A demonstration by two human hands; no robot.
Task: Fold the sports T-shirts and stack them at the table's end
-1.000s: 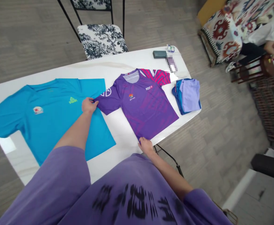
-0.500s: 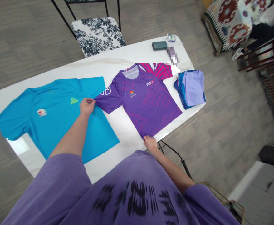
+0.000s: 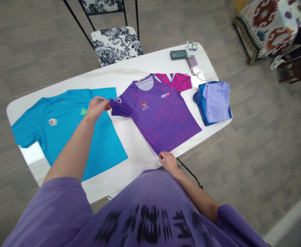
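Note:
A purple T-shirt [image 3: 163,116] with a pink-striped sleeve lies front up and spread out. At its left sleeve end my left hand [image 3: 97,107] is closed in a pinch on the cuff, raising it a little over the blue shirt's edge. My right hand [image 3: 169,162] is at the near bottom corner of the purple T-shirt, its curled fingers gripping the hem by the table edge. To the left a blue T-shirt [image 3: 70,127] lies flat, partly covered by my left forearm.
Folded clothes [image 3: 217,103] are stacked at the right end of the white table [image 3: 137,137]. Behind them are a dark green case [image 3: 178,55], a small packet [image 3: 192,46] and a blurred-out item. A patterned chair [image 3: 117,44] stands across the table; a person's foot [image 3: 277,62] shows far right.
My left hand has lifted the purple sleeve's end slightly, and the sleeve now looks narrower. My right hand stays at the hem corner. The whole view has shifted a little.

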